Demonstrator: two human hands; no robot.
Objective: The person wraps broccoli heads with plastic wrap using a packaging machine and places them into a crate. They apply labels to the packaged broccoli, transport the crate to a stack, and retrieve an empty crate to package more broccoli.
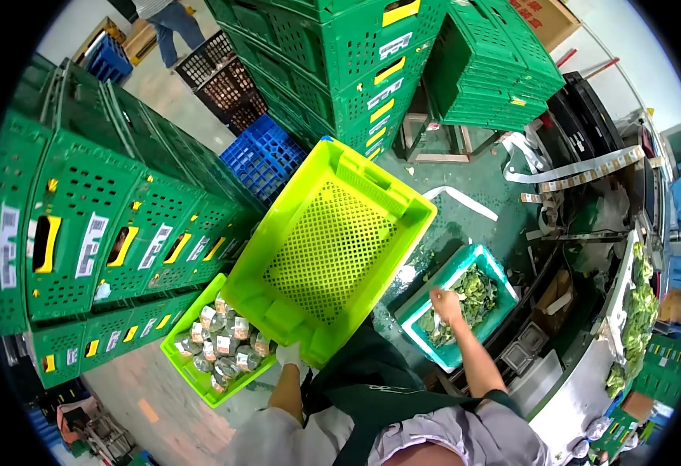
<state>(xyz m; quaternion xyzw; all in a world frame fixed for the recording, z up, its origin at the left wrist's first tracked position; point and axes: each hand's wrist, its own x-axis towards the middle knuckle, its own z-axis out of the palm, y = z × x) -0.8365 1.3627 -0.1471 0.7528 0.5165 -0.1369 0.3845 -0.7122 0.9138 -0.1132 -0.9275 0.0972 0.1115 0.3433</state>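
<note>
An empty lime-green crate with a perforated bottom is in front of me, tilted across the middle of the view. At its near left corner is my left hand, in a pale glove and closed on the rim; part of the fingers is hidden. My right hand is closed above a teal-lined bin. What it holds, if anything, I cannot make out. Green leafy scraps fill the bin beneath it. Left of my left hand, a second lime-green crate contains several labelled, wrapped green vegetable packs.
Tall stacks of dark green crates stand left and ahead. A blue crate sits between them. On the right, a metal work table bears leafy greens. White label strip lies on the floor. Another person stands far back.
</note>
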